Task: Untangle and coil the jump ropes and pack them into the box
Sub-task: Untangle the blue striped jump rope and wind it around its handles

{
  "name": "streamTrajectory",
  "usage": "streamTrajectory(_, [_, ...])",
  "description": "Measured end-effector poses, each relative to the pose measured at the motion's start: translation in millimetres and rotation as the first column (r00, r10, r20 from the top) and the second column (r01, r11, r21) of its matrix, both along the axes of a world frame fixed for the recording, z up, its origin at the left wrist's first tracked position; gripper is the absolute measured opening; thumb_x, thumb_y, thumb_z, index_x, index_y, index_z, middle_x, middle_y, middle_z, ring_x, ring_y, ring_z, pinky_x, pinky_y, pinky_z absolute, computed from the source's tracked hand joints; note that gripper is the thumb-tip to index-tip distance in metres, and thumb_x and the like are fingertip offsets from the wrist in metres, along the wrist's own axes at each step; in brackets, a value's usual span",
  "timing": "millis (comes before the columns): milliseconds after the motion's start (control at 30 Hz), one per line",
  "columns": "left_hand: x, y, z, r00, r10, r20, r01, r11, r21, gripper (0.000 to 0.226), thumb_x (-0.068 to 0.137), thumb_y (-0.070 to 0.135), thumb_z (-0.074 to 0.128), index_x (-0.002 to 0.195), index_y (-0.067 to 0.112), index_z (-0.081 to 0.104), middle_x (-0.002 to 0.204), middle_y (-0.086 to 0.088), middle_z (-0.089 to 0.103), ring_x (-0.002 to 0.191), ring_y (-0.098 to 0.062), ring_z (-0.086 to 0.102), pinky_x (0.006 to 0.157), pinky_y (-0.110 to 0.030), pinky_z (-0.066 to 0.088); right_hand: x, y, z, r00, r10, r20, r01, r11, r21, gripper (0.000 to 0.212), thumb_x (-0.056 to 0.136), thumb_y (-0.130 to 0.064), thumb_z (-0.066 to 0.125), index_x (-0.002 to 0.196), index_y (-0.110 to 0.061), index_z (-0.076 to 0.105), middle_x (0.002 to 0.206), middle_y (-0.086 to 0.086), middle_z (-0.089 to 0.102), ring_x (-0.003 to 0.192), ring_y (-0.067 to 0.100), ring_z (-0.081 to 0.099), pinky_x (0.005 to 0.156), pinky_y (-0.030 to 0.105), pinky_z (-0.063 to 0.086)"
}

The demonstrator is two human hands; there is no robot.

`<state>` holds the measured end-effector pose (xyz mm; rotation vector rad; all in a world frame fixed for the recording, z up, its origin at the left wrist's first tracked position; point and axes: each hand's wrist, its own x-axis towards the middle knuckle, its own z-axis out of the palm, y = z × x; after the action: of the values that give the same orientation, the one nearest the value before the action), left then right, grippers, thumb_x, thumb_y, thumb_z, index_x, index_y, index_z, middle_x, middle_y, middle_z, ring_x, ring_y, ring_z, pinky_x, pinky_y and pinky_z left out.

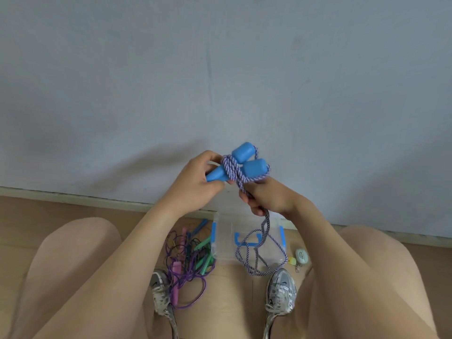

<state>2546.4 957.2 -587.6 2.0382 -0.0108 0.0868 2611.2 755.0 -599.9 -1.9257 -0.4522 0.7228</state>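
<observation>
My left hand (pixel 195 179) grips the two blue handles (pixel 247 160) of a jump rope, held side by side in the air. Its blue-and-white twisted rope (pixel 233 171) is wound around the handles. My right hand (pixel 266 196) grips the rope just below the wraps. The loose rest of the rope (pixel 259 250) hangs down in loops over a clear plastic box (pixel 225 241) with blue latches on the floor. A tangle of purple, pink and green jump ropes (pixel 188 260) lies left of the box.
I sit facing a grey wall, my knees at both sides and my sneakers (pixel 281 292) on the wooden floor. A small green and yellow keyring item (pixel 299 258) lies right of the box.
</observation>
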Motion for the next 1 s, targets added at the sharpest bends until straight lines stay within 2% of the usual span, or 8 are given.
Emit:
streamTrajectory(100, [9.5, 12.8, -14.1, 0.988, 0.156, 0.018, -0.157, 0.983, 0.098, 0.033, 0.09, 0.001, 0.071, 0.116, 0.022, 0.066, 0.107, 0.007, 0.077, 0.093, -0.013, 0.072, 0.08, -0.031, 0.056, -6.1, 7.1, -9.4, 1.0, 0.027, 0.01, -0.025, 0.989, -0.146, 0.046, 0.112, -0.032, 0.038, 0.082, -0.006, 0.063, 0.055, 0.002, 0.038, 0.045, 0.018, 0.031, 0.045, 0.026, 0.03])
streamTrajectory(200, [10.9, 17.9, -29.4, 0.972, 0.218, 0.086, -0.234, 0.881, 0.411, 0.022, 0.09, -0.005, 0.063, 0.106, 0.011, 0.067, 0.094, -0.004, 0.067, 0.084, -0.027, 0.064, 0.066, -0.034, 0.043, -17.2, 14.2, -8.5, 0.982, 0.144, 0.123, -0.112, 0.964, -0.24, 0.05, 0.11, -0.034, 0.041, 0.076, -0.014, 0.071, 0.048, -0.006, 0.041, 0.045, 0.017, 0.037, 0.051, 0.028, 0.035])
streamTrajectory(400, [7.2, 3.3, -41.9, 0.999, 0.042, 0.001, -0.029, 0.674, 0.738, 0.03, 0.089, -0.009, 0.056, 0.095, 0.019, 0.065, 0.083, -0.003, 0.056, 0.083, -0.031, 0.063, 0.066, -0.039, 0.045, -17.7, 11.9, 1.1, 0.838, 0.201, 0.507, -0.08, 0.965, -0.251, 0.05, 0.104, -0.035, 0.057, 0.06, -0.017, 0.042, 0.052, -0.005, 0.039, 0.049, 0.013, 0.034, 0.055, 0.035, 0.032])
streamTrajectory(533, [1.9, -3.7, -30.7, 0.983, -0.129, -0.126, 0.174, 0.483, 0.858, 0.034, 0.087, -0.009, 0.057, 0.076, 0.022, 0.049, 0.068, 0.001, 0.042, 0.075, -0.028, 0.053, 0.067, -0.036, 0.036, -6.5, 4.8, -3.8, 0.629, 0.219, 0.745, 0.102, 0.928, -0.359, 0.034, 0.1, -0.054, 0.062, 0.083, -0.025, 0.066, 0.076, -0.007, 0.065, 0.072, 0.018, 0.057, 0.062, 0.037, 0.047])
streamTrajectory(667, [6.2, 0.6, -35.1, 0.947, -0.301, -0.111, 0.276, 0.587, 0.761, 0.027, 0.078, -0.008, 0.054, 0.069, 0.016, 0.046, 0.072, -0.005, 0.053, 0.078, -0.029, 0.055, 0.065, -0.048, 0.046, 10.2, -2.7, -7.6, 0.728, -0.062, 0.683, 0.216, 0.966, -0.143, 0.021, 0.088, -0.052, 0.078, 0.087, -0.031, 0.079, 0.073, -0.012, 0.072, 0.069, 0.008, 0.063, 0.063, 0.031, 0.05])
streamTrajectory(767, [5.6, 0.0, -29.3, 0.943, -0.333, -0.013, 0.26, 0.711, 0.654, 0.021, 0.086, -0.004, 0.061, 0.077, 0.014, 0.054, 0.077, 0.002, 0.056, 0.083, -0.02, 0.05, 0.071, -0.043, 0.043, 23.0, -11.1, -6.9, 0.851, -0.23, 0.471, 0.222, 0.972, 0.074, 0.02, 0.089, -0.04, 0.082, 0.083, -0.021, 0.083, 0.067, -0.008, 0.073, 0.057, 0.004, 0.057, 0.061, 0.027, 0.049])
streamTrajectory(867, [3.5, 2.7, -18.5, 0.962, -0.254, 0.1, 0.178, 0.862, 0.474, 0.017, 0.096, 0.014, 0.072, 0.082, 0.016, 0.063, 0.076, 0.001, 0.062, 0.075, -0.016, 0.056, 0.068, -0.036, 0.043, 23.1, -17.5, -0.1, 0.958, -0.231, 0.168, 0.202, 0.964, 0.175, 0.02, 0.097, -0.025, 0.075, 0.083, -0.013, 0.081, 0.07, -0.009, 0.074, 0.066, 0.001, 0.065, 0.07, 0.021, 0.052])
streamTrajectory(1000, [4.5, 2.3, -14.3, 0.983, -0.045, 0.178, 0.003, 0.974, 0.228, 0.01, 0.096, 0.023, 0.077, 0.097, 0.025, 0.067, 0.082, 0.014, 0.067, 0.07, 0.001, 0.059, 0.06, -0.016, 0.039, 15.8, -13.8, -3.6, 0.982, -0.179, 0.067, 0.171, 0.979, 0.113, 0.032, 0.097, 0.009, 0.058, 0.076, -0.011, 0.071, 0.061, 0.001, 0.054, 0.056, 0.012, 0.046, 0.054, 0.026, 0.038])
